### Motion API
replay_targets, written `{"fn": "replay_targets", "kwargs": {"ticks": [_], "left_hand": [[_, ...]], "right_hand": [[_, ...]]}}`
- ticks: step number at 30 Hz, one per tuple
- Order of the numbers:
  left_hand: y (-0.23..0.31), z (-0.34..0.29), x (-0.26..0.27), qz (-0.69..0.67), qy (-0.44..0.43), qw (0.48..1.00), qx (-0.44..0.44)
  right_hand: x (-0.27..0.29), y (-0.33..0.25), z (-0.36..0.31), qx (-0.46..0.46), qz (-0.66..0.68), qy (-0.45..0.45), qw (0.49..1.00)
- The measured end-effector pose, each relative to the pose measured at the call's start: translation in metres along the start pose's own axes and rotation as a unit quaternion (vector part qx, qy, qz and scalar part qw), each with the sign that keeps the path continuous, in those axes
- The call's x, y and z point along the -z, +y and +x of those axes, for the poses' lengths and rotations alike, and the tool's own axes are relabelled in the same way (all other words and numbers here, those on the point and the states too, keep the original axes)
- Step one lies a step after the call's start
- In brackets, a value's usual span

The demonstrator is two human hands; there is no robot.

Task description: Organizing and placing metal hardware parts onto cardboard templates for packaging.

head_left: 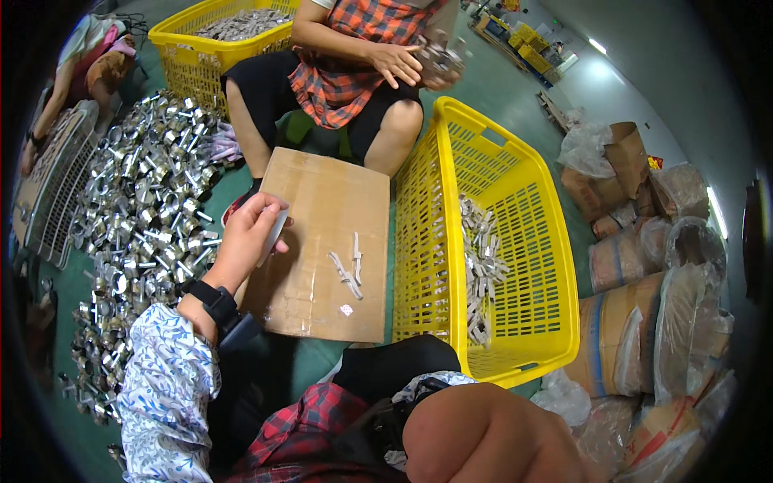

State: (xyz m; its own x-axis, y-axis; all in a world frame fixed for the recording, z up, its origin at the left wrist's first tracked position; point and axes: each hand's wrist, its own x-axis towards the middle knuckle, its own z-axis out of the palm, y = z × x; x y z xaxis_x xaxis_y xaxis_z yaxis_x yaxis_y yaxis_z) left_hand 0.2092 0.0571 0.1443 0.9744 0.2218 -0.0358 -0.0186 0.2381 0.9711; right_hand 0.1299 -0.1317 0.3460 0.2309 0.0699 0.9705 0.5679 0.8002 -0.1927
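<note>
My left hand (pixel 252 235) is raised over the left side of a flat cardboard sheet (pixel 322 189). Its fingers are closed on a pale, flat piece (pixel 274 237), partly hidden by the fingers. Two thin, light metal strips (pixel 351 270) lie on the cardboard, to the right of that hand. Very close to the camera at the bottom, my right hand (pixel 499 435) looms large and bent; its fingertips are hidden, and whether it holds anything does not show.
Right of the cardboard stands a yellow plastic basket (pixel 515 241) with small metal pieces (pixel 481 258). Shiny metal fittings (pixel 149 185) are heaped on the left. Opposite, a person (pixel 358 72) handles metal parts before another yellow basket (pixel 185 60). Wrapped cartons (pixel 620 330) line the right.
</note>
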Motion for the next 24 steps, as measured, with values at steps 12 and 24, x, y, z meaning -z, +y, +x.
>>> {"fn": "replay_targets", "kwargs": {"ticks": [12, 24], "left_hand": [[0.003, 0.025, 0.016, 0.004, 0.041, 0.999, 0.008], [0.001, 0.04, 0.029, -0.084, 0.108, 0.99, 0.024]], "right_hand": [[0.03, 0.012, 0.008, 0.006, -0.032, -0.104, 0.994], [0.058, 0.031, -0.078, -0.4, -0.146, 0.266, 0.865]]}}
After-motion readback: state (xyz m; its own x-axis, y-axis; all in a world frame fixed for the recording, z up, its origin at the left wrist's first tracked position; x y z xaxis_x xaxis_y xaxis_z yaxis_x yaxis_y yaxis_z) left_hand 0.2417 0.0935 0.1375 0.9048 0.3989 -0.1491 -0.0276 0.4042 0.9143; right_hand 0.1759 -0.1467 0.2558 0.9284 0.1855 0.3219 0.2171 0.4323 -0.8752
